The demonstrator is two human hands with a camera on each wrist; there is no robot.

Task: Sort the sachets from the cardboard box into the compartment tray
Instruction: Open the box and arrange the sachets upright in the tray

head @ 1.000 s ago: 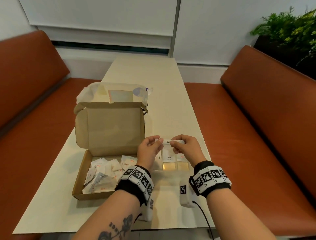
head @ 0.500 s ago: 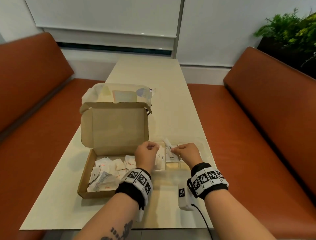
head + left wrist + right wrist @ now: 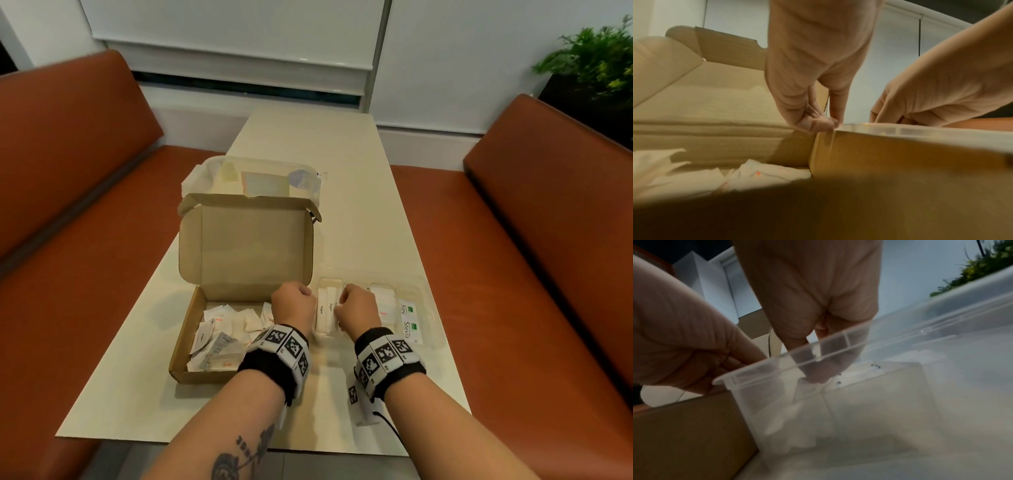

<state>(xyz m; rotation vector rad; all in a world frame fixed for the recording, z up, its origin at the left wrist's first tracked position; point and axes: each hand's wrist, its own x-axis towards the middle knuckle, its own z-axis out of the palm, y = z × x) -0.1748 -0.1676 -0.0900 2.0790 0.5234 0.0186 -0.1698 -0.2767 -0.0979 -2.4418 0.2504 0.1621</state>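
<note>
Head view: cardboard box point(image 3: 219, 342) open on the counter point(image 3: 342, 212), lid standing up at the back, loose sachets point(image 3: 226, 332) piled inside
Head view, tray: clear compartment tray point(image 3: 426, 291) just right of the box, touching or nearly so; long sachets marked Sugar point(image 3: 325, 313) in the left compartment, white ones in the middle, two Stevia sachets point(image 3: 407, 320) in the right one
Head view, left hand point(image 3: 294, 306): curled, knuckles up, sitting at the box's right wall next to the tray
Head view, right hand point(image 3: 359, 306): curled too, over the tray's left-middle compartments, fingertips down among the sachets
Head view, extras: plastic container point(image 3: 253, 178) behind the box lid, orange benches on both sides, plant far right
Left wrist view: fingertips point(image 3: 818, 124) bunched together right at the corner where the box wall meets the tray rim; can't tell if anything is pinched there
Left wrist view, box: more white sachets down on the box floor, blurry
Right wrist view: fingers point(image 3: 818, 369) reaching down inside the tray, tips pressed together on a white sachet point(image 3: 807, 382) near the bottom; seen through cloudy plastic, so pretty fuzzy
</note>
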